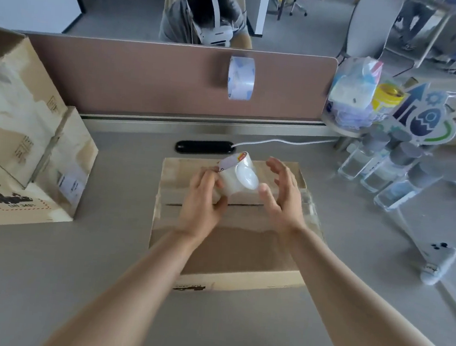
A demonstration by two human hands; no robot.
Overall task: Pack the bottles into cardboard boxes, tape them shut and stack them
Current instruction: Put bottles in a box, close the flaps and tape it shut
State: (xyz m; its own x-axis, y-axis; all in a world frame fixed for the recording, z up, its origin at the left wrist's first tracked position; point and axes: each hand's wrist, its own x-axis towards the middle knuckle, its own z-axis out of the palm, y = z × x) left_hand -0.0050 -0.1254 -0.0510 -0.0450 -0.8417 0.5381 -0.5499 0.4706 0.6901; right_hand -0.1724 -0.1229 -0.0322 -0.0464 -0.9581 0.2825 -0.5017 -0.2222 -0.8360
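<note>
One tape roll [236,177] is held over the closed cardboard box [226,239] at desk centre; it is gripped by the left hand [205,198], fingers curled round its side; the right hand [283,194] is spread open just beside it, thumb near the roll's face; contact cannot be told. Bottles [386,173] are standing at the right; stacked boxes [23,138] are seen at the left; a second tape roll [240,78] is seen blurred against the divider [146,80].

Both bare forearms reach toward twelve o'clock; left hand [202,195] curled, seemingly gripping, right hand [283,194] open, fingers spread.
</note>
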